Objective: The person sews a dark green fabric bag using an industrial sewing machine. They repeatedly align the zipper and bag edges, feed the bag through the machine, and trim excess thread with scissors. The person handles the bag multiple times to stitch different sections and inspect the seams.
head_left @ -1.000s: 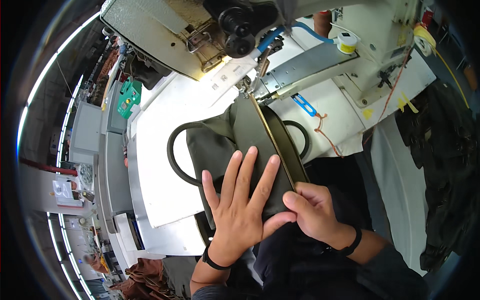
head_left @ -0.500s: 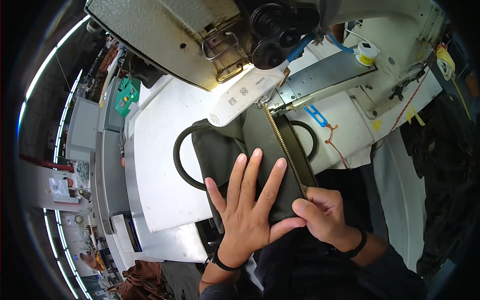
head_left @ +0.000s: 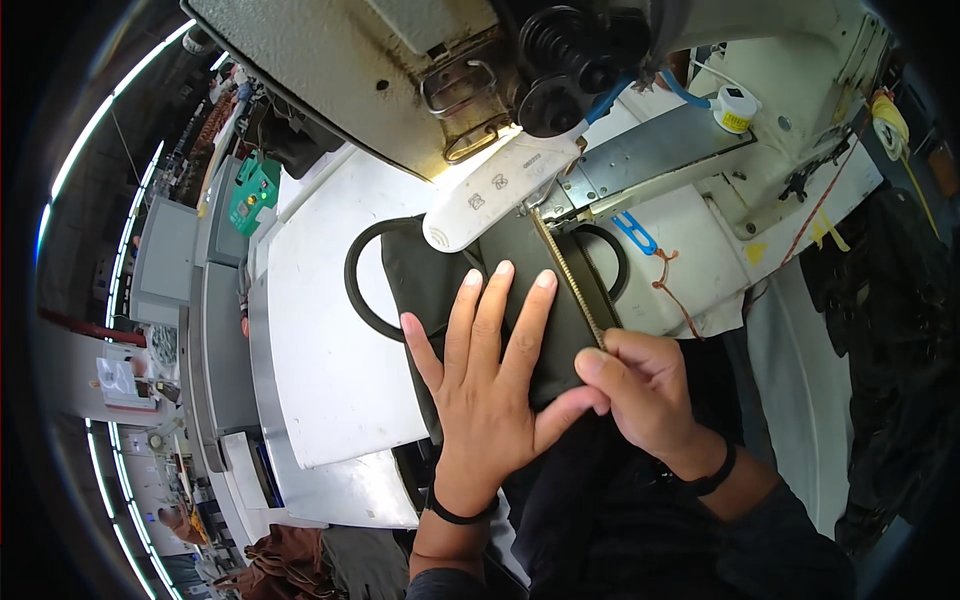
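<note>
A dark olive bag [head_left: 545, 350] with round handles lies under the head of a sewing machine [head_left: 360, 80]. Along its right side a brass-toothed zipper [head_left: 570, 278] runs up to the machine's needle area, which a white light bar [head_left: 490, 195] partly hides. My left hand [head_left: 490, 400] rests flat on the bag, fingers spread. Between thumb and fingers, my right hand [head_left: 645, 390] pinches the zipper's near end at the bag's edge. The left thumb reaches close to the right thumb.
Around the bag is a white work table [head_left: 330, 370]. Blue thread snips [head_left: 634, 233] lie right of the machine arm. A green control box [head_left: 254, 195] stands far left. Brown material [head_left: 285, 560] is heaped at lower left, and dark bags hang at the right.
Both hands have moved away from me, toward the machine, carrying the bag and zipper with them. More of the zipper has passed under the needle area. The grips look the same.
</note>
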Available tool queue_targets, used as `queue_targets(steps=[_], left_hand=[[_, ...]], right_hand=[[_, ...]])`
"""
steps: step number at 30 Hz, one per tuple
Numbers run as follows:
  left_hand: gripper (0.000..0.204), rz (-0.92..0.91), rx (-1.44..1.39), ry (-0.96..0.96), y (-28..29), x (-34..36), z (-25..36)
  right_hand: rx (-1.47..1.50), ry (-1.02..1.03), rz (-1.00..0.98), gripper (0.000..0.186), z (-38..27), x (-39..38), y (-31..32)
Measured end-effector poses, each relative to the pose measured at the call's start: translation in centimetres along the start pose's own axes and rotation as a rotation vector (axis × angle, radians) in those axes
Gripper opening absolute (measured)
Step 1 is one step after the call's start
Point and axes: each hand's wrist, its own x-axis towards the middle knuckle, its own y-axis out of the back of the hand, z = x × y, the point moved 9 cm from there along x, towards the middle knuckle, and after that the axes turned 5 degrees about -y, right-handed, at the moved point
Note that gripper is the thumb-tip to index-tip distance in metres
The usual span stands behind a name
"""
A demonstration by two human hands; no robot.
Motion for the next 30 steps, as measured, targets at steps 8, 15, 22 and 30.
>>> queue_targets(steps=[8, 15, 22, 30], left_hand=[[0.090, 0.004, -0.007, -0.013, -0.7, 0.5, -0.8], [0.089, 0.013, -0.023, -0.005, -0.9, 0.9, -1.0], [0.083, 0.032, -0.028, -0.009, -0.9, 1.3, -1.3], [0.082, 0.082, -0.072, -0.023, -1.1, 1.6, -2.0]], right_hand=[[-0.065, 0.007, 0.002, 0.035, -0.4, 1.1, 0.2], [-0.078, 0.007, 0.006, 0.035, -0.4, 1.6, 0.2], [-0.121, 0.015, -0.009, 0.033, -0.9, 2.5, 0.2], [-0.177, 0.031, 0.004, 0.033, -1.1, 3.5, 0.0]])
